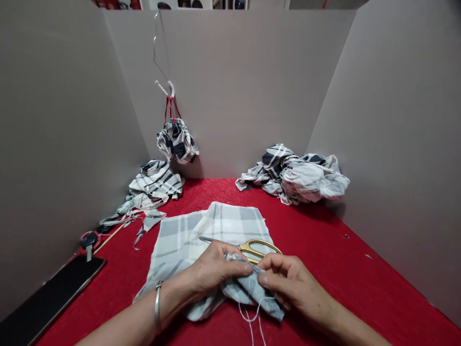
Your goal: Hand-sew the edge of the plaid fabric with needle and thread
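A grey and white plaid cloth point(187, 235) is spread on the red table covering, its near part gathered up between my hands. My left hand point(219, 264) pinches a folded edge of it between thumb and fingers. Close by on the right, my right hand point(288, 278) also pinches the cloth's edge; whether a needle is in its fingers I cannot tell. White thread point(248, 317) hangs in loops below the folds. Gold-handled scissors point(259, 246) lie on the cloth just beyond my fingers, partly hidden by my left hand.
A black phone point(54, 293) and a key point(89, 247) lie at the left. Scraps of plaid cloth point(156, 185) sit at the back left, below a hanging plaid pouch point(178, 142). A crumpled cloth heap point(306, 178) stands back right. Grey panels point(230, 86) wall the table.
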